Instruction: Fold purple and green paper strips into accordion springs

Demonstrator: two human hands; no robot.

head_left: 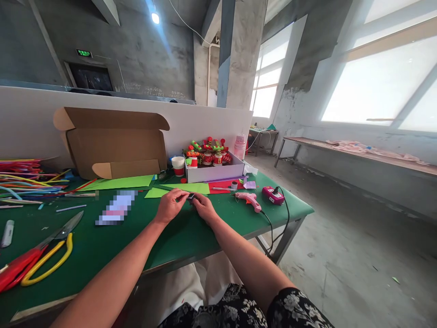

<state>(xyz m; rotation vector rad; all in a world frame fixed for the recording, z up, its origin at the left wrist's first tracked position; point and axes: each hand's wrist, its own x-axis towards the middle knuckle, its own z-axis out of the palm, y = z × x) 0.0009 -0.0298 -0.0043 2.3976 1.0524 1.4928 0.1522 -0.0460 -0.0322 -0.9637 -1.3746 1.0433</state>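
Note:
Close together over the green table (136, 246), both my hands pinch one small dark piece (191, 196), whose kind I cannot make out. My left hand (170, 204) grips it from the left with thumb and fingertips. From the other side, my right hand (204, 207) has its fingers closed on the same piece, hiding part of it. Just beyond the hands lie green paper sheets (160, 192) and a red sheet (218, 187). A pink hot glue gun (250, 199) rests to the right of my right hand.
Behind stands a white box (215, 173) of red and green figures, with paper cups (178, 165) beside it. Large scissors (51, 250) and pipe cleaners (27, 180) lie left. An open cardboard box (119, 146) stands behind. The glue gun's cord (271, 232) hangs over the edge.

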